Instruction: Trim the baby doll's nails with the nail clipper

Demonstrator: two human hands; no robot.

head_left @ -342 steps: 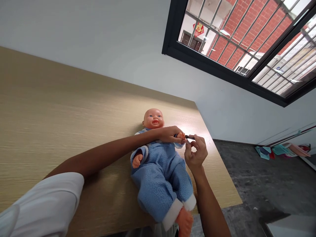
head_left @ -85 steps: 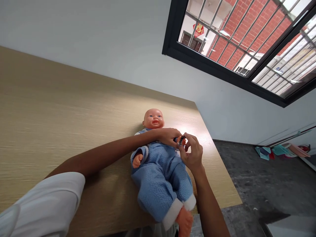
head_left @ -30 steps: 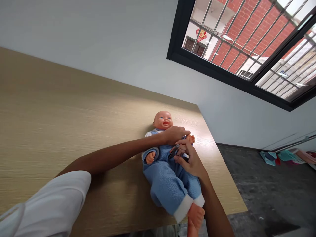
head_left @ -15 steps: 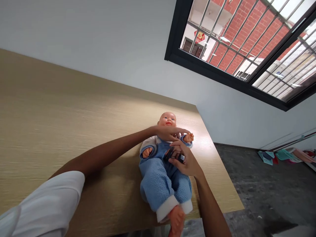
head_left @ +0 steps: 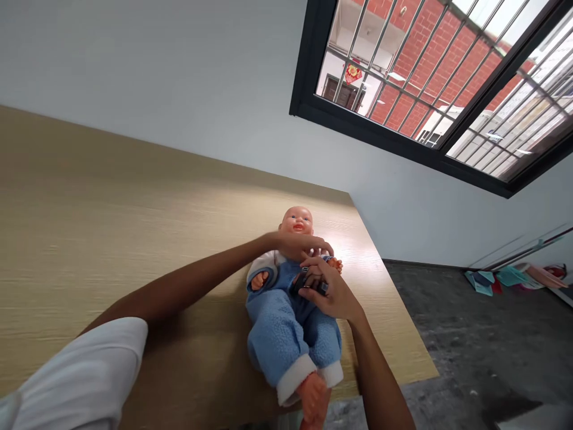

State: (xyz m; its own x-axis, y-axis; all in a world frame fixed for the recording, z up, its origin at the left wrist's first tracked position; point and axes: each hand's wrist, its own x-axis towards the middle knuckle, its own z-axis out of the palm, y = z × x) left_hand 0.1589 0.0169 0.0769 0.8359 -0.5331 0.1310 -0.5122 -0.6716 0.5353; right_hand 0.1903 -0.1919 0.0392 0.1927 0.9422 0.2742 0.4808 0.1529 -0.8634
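Observation:
A baby doll (head_left: pixel 295 322) in a blue and white fleece outfit lies on its back on the table, its bare feet at the front edge. Across its upper chest, just below the chin, stretches my left hand (head_left: pixel 302 243); the fingers curl down over the doll's arm on the right, near the small doll hand (head_left: pixel 335 264). Over the doll's belly, my right hand (head_left: pixel 333 289) has its fingers closed around a small dark object (head_left: pixel 302 279) with a shiny, buckle-like metal part. Those fingers hide much of the object, so its kind cannot be told.
The light wooden table (head_left: pixel 134 209) runs along a pale wall, its right edge close beside the doll. A dark-framed barred window (head_left: pixel 430 149) is above. Colourful cloth-like items (head_left: pixel 510 276) lie on the dark floor at the right.
The doll's arm on the right has come down and inward, with my left fingers bending over it. My right hand keeps the dark object at the belly. The whole view has shifted slightly.

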